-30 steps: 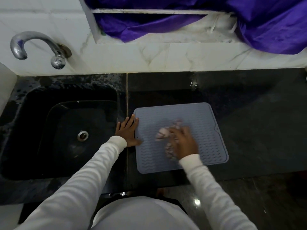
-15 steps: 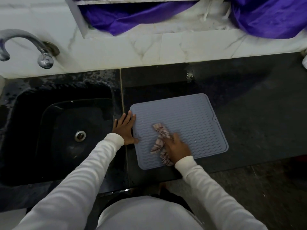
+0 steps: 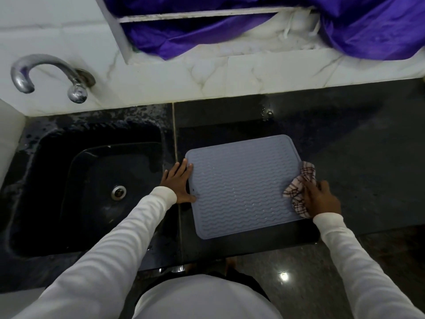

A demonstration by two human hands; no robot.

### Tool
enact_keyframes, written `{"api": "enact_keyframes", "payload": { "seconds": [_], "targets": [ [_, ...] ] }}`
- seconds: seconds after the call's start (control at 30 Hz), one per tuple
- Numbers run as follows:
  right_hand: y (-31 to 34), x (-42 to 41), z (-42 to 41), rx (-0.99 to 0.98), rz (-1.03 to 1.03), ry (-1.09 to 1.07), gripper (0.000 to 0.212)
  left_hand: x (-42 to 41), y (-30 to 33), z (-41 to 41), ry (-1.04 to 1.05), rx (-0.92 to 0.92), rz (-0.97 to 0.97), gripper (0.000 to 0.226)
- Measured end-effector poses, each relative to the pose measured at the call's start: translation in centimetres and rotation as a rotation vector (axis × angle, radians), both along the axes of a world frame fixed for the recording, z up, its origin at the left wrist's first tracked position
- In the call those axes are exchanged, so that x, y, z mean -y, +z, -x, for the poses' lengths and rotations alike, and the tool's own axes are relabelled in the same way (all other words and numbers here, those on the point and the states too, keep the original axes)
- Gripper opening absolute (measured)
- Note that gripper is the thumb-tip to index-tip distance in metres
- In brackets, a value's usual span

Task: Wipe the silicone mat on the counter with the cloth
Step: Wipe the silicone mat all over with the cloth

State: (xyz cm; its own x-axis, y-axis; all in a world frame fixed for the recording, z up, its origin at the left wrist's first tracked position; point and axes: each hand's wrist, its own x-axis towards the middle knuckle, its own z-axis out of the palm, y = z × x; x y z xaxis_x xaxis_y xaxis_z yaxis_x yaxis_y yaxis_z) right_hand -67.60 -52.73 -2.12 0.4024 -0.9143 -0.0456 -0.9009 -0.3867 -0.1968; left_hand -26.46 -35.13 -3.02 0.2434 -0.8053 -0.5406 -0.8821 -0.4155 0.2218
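Observation:
A grey ribbed silicone mat [image 3: 241, 185] lies flat on the dark counter [image 3: 358, 157], just right of the sink. My left hand [image 3: 178, 183] lies flat with straight fingers on the mat's left edge. My right hand [image 3: 320, 199] presses a bunched checked cloth [image 3: 299, 187] against the mat's right edge. Its fingers curl over the cloth, and part of the cloth hangs past the edge onto the counter.
A black sink [image 3: 87, 192] with a metal drain [image 3: 119, 192] sits to the left, under a chrome tap [image 3: 46, 72]. A white marble ledge [image 3: 230, 77] with purple fabric [image 3: 345, 26] runs behind. The counter's front edge is close below the mat.
My right hand has swept the cloth from the middle of the mat out to its right edge. My left hand has stayed on the left edge.

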Motion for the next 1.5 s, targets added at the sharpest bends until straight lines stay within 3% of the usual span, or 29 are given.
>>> {"api": "enact_keyframes", "payload": {
  "seconds": [0.13,0.23,0.33,0.4,0.5,0.63,0.8,1.0,1.17,1.33,1.4,1.5],
  "targets": [
    [0.9,-0.6,-1.4,0.052,-0.015,-0.018,0.051,0.4,0.2,0.2,-0.011,0.012,-0.026,0.124],
    [3.7,-3.3,-6.3,0.21,-0.063,-0.018,0.037,0.4,0.0,0.2,-0.008,0.024,-0.033,0.123],
    [3.8,-8.5,-13.4,0.334,-0.106,0.189,0.03,0.4,-0.2,0.4,-0.009,0.028,-0.037,0.124],
    [2.0,-12.1,-17.7,0.307,-0.138,0.38,0.031,0.4,0.0,0.4,-0.009,0.03,-0.03,0.124],
    [0.2,-15.2,-20.9,0.098,-0.163,0.536,0.038,0.3,0.0,0.5,-0.02,0.041,-0.002,0.121],
    [-0.9,-14.6,-18.9,-0.016,-0.124,0.569,0.046,0.0,-0.2,0.4,-0.009,0.038,0.005,0.127],
    [-1.1,-9.1,-11.7,-0.092,-0.102,0.502,0.041,0.1,-0.2,0.2,-0.021,0.027,-0.011,0.128],
    [1.2,1.0,0.6,-0.289,-0.12,0.093,0.051,0.2,-0.3,0.1,-0.008,0.01,-0.016,0.129],
    [1.7,2.9,2.3,-0.35,-0.122,0.08,0.048,0.2,-0.4,0.2,-0.003,-0.003,-0.008,0.13],
    [2.3,1.0,-0.8,-0.113,-0.034,0.097,0.039,0.2,-0.2,0.4,0.009,-0.002,-0.002,0.128],
    [3.1,-1.3,-4.8,0.048,0.055,0.182,0.03,0.3,-0.3,0.5,0.018,-0.002,-0.005,0.128],
    [3.5,-5.8,-13.0,0.231,0.034,0.334,0.036,0.3,-0.4,0.7,0.021,0.0,-0.013,0.128]
  ]
}}
